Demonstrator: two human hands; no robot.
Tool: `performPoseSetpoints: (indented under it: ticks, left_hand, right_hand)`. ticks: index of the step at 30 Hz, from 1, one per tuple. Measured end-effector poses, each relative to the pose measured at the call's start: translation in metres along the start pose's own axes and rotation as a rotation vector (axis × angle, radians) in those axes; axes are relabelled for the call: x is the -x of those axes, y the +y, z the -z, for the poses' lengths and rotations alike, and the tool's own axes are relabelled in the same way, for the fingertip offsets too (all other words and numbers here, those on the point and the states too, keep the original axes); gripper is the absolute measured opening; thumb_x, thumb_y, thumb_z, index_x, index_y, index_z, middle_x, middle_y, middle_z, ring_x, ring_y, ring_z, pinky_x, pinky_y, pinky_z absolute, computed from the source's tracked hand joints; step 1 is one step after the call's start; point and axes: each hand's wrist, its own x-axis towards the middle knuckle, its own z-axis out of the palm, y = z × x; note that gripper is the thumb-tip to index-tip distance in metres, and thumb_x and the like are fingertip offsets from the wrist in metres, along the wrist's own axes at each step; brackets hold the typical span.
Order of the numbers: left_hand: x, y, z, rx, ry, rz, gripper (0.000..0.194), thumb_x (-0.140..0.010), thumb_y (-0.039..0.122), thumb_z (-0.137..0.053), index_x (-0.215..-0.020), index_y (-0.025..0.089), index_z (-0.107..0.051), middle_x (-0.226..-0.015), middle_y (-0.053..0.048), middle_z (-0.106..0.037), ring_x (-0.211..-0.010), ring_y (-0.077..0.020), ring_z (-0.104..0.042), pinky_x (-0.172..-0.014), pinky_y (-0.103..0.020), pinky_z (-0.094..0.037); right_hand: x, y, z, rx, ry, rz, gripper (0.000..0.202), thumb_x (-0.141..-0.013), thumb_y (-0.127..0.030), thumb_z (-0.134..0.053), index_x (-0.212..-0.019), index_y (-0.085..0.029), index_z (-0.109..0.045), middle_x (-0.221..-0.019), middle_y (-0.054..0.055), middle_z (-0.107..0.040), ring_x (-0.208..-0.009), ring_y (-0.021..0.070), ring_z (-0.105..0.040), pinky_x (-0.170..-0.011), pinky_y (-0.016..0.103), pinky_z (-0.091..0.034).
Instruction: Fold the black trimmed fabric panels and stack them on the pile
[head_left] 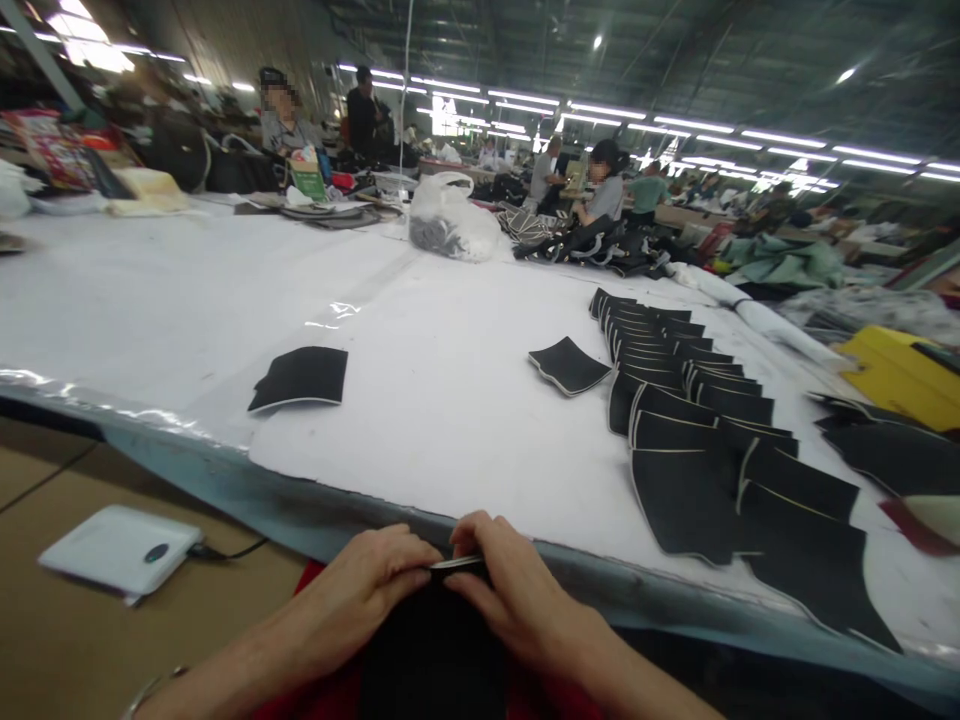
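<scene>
Both my hands meet at the near edge of the white table (420, 400). My left hand (367, 590) and my right hand (510, 590) pinch the top edge of a black fabric piece (431, 650) that hangs down over my lap. A thin pale strip shows along that edge between my fingertips. On the table lie a single black piece (302, 379) to the left, a small stack (568, 364) in the middle, and a long overlapping row of black pieces (690, 410) on the right.
A white device with a cable (124, 548) lies on the brown surface at lower left. A plastic bag (450, 222) sits far back on the table. A yellow object (900, 375) is at right. Several people work at tables in the background.
</scene>
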Motion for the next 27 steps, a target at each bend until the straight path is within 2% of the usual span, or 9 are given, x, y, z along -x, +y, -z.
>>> performPoseSetpoints:
  ticks: [3,6,10,13,17,22,27]
  left_hand:
    - [-0.001,0.001,0.002,0.001,-0.025,-0.01,0.03,-0.094,0.028,-0.043,-0.093,0.024,-0.072,-0.083,0.0,-0.064,-0.081,-0.0166,-0.058,-0.072,-0.025,-0.037]
    - [-0.002,-0.001,0.0,-0.03,-0.03,0.016,0.03,-0.094,0.028,-0.043,-0.092,0.024,-0.073,-0.081,0.0,-0.063,-0.079,-0.0161,-0.058,-0.07,-0.025,-0.036]
    - [-0.003,-0.005,-0.003,-0.068,-0.027,0.024,0.03,-0.094,0.028,-0.043,-0.087,0.02,-0.071,-0.079,0.0,-0.06,-0.077,-0.0159,-0.057,-0.068,-0.025,-0.036]
    - [-0.004,-0.009,-0.004,-0.076,-0.025,0.011,0.031,-0.094,0.029,-0.042,-0.082,0.019,-0.069,-0.079,-0.001,-0.059,-0.077,-0.016,-0.057,-0.068,-0.025,-0.035]
    - [-0.003,-0.012,-0.004,-0.065,-0.007,0.027,0.03,-0.094,0.029,-0.042,-0.087,0.021,-0.07,-0.082,-0.001,-0.06,-0.08,-0.0168,-0.058,-0.07,-0.026,-0.036]
    - [0.0,-0.01,-0.002,-0.057,-0.02,0.042,0.028,-0.094,0.028,-0.043,-0.092,0.022,-0.07,-0.084,-0.001,-0.062,-0.081,-0.0175,-0.059,-0.071,-0.026,-0.037]
    - [0.002,-0.007,-0.002,-0.028,-0.012,0.036,0.027,-0.093,0.027,-0.043,-0.092,0.023,-0.07,-0.087,0.0,-0.064,-0.084,-0.0171,-0.059,-0.073,-0.026,-0.038]
  right_hand:
    - [0.003,0.0,0.007,0.001,-0.054,0.003,0.019,-0.088,-0.012,-0.061,-0.103,-0.022,-0.055,-0.101,0.0,-0.062,-0.092,0.0171,-0.054,-0.083,0.029,-0.039]
    - [0.001,0.002,0.007,0.016,-0.052,0.003,0.008,-0.089,-0.017,-0.062,-0.095,-0.022,-0.059,-0.094,-0.001,-0.064,-0.087,0.0159,-0.056,-0.079,0.027,-0.039]
    - [-0.001,0.004,0.004,0.039,-0.048,0.015,0.005,-0.089,-0.017,-0.063,-0.09,-0.02,-0.06,-0.089,-0.001,-0.064,-0.083,0.0153,-0.056,-0.076,0.026,-0.039]
    - [-0.001,0.004,0.005,0.048,-0.065,0.028,0.011,-0.086,-0.016,-0.065,-0.094,-0.02,-0.059,-0.093,0.0,-0.063,-0.086,0.0161,-0.055,-0.078,0.027,-0.039]
    - [0.004,0.001,0.011,0.01,-0.068,0.012,0.03,-0.081,-0.013,-0.07,-0.104,-0.022,-0.054,-0.103,0.001,-0.058,-0.092,0.0167,-0.054,-0.079,0.027,-0.041]
    - [0.009,0.001,0.012,0.006,-0.056,-0.028,0.027,-0.083,-0.011,-0.067,-0.103,-0.022,-0.053,-0.104,0.001,-0.058,-0.091,0.0167,-0.055,-0.079,0.027,-0.043]
    - [0.007,0.003,0.011,0.058,-0.098,0.003,0.026,-0.084,-0.013,-0.066,-0.108,-0.02,-0.058,-0.102,0.002,-0.062,-0.094,0.0177,-0.057,-0.082,0.027,-0.043]
